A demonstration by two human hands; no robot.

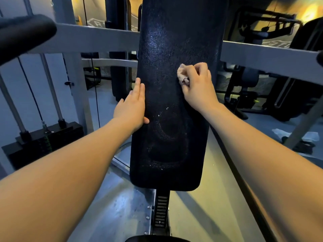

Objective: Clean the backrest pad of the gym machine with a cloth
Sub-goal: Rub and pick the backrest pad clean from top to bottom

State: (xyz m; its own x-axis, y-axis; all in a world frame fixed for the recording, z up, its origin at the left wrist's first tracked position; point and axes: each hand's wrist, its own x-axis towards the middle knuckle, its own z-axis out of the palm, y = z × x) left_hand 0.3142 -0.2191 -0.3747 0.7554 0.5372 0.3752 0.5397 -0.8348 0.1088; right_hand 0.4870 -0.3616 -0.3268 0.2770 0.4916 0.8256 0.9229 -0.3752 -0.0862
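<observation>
The long black backrest pad [167, 119] of the gym machine stands upright in the middle of the view, with wet streaks and small white specks on its textured surface. My right hand [197, 86] grips a small bunched beige cloth [182, 75] and presses it against the pad's right side, about mid-height. My left hand [132, 105] lies flat with straight fingers along the pad's left edge, thumb on the front face.
Grey frame bars [97, 39] cross behind the pad on both sides. A black padded handle [22, 34] juts in at upper left. A weight stack [43, 142] with guide rods sits lower left. The seat post [161, 212] runs below the pad. Other dark machines [262, 81] stand at right.
</observation>
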